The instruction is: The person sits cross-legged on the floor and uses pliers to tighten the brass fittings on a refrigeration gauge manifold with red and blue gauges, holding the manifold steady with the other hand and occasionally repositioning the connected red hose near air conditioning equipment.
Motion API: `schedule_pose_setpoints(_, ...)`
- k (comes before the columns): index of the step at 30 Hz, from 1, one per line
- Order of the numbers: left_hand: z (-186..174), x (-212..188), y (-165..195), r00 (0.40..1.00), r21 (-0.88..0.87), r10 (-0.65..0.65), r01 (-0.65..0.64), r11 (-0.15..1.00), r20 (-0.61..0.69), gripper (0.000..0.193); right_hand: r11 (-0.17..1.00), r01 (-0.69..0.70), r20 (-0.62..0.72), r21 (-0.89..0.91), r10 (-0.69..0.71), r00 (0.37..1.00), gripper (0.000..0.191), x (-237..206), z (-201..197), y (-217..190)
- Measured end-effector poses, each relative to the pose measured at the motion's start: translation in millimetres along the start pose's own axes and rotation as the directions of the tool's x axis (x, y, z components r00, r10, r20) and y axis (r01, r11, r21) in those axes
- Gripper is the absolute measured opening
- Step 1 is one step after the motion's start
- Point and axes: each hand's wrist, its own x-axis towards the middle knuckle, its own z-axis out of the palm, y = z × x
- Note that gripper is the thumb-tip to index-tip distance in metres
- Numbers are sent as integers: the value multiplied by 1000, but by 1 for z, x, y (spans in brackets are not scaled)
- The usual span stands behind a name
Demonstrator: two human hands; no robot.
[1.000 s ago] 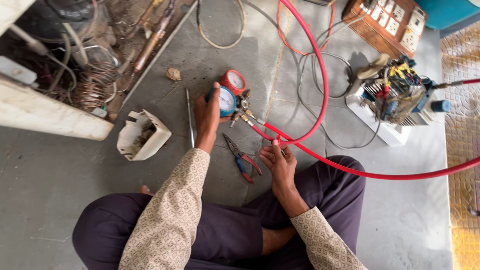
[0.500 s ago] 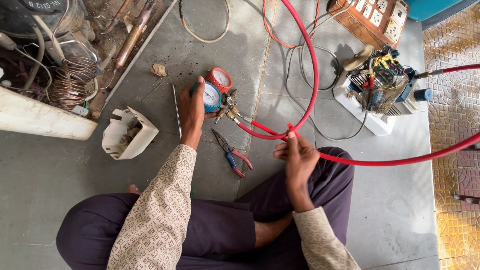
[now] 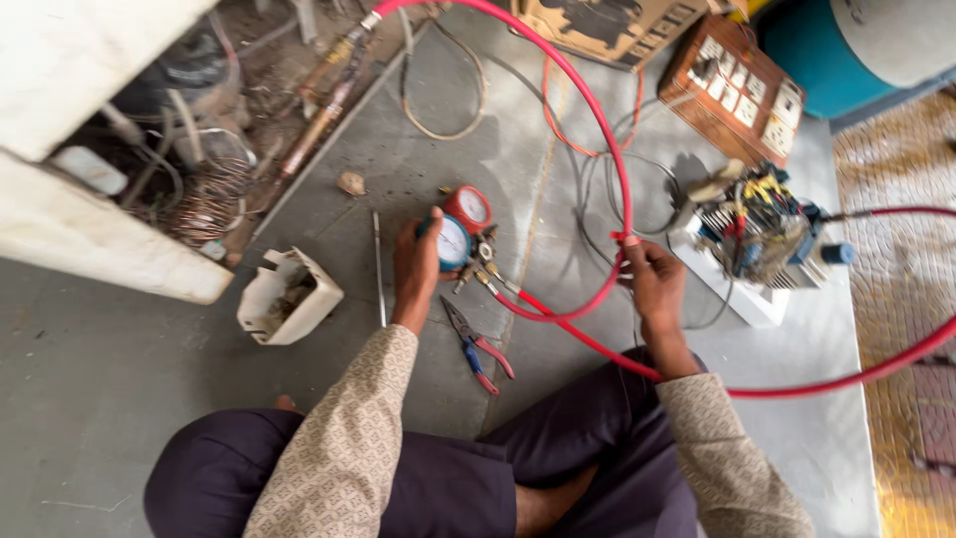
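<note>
On the grey floor, front of crossed legs: manifold gauge set (image 3: 460, 231), red dial beside blue dial, brass fittings pointing lower right.
Left hand (image 3: 416, 267): closed around left side of gauge body, thumb up against blue dial.
Right hand (image 3: 652, 282): closed on red hose (image 3: 597, 149) where loop crosses itself, well right of gauges.
Key relation: hose runs from fittings lower right, then arcs up and back toward opened appliance (image 3: 149, 149); left hand nearer gauges, right nearer hose.
Nearby: red-and-blue pliers (image 3: 478, 349) just below gauges, white plastic cover (image 3: 289, 297) to left, wooden switchboard (image 3: 742, 88) beyond.
Change from earlier frames: right hand farther right and higher along hose; left grip unchanged.
</note>
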Motion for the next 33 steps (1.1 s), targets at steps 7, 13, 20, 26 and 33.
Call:
schedule_pose_setpoints(7, 0, -4, 2, 1000, 47, -20, 20, 999, 4, 55, 996, -85, 161, 29, 79, 984, 31, 72, 17, -65)
schedule_pose_setpoints(13, -2, -7, 2, 999, 100, 44, -44, 994, 2, 60, 998, 52, 368, -22, -40, 929, 32, 125, 69, -146)
schedule_pose_setpoints(20, 2, -3, -2, 995, 160, 85, -75, 984, -59, 57, 894, 437, 571, -99, -309, 761, 28, 165, 152, -211)
schedule_pose_setpoints(26, 10, 0, -5, 980, 232, 167, -138, 963, -107, 57, 660, 751, 684, -19, -540, 491, 18, 148, 204, -241)
schedule_pose_setpoints(33, 18, -5, 2, 976, 253, 191, -159, 954, -109, 56, 113, 988, 751, 108, -660, -7, 17, 104, 225, -273)
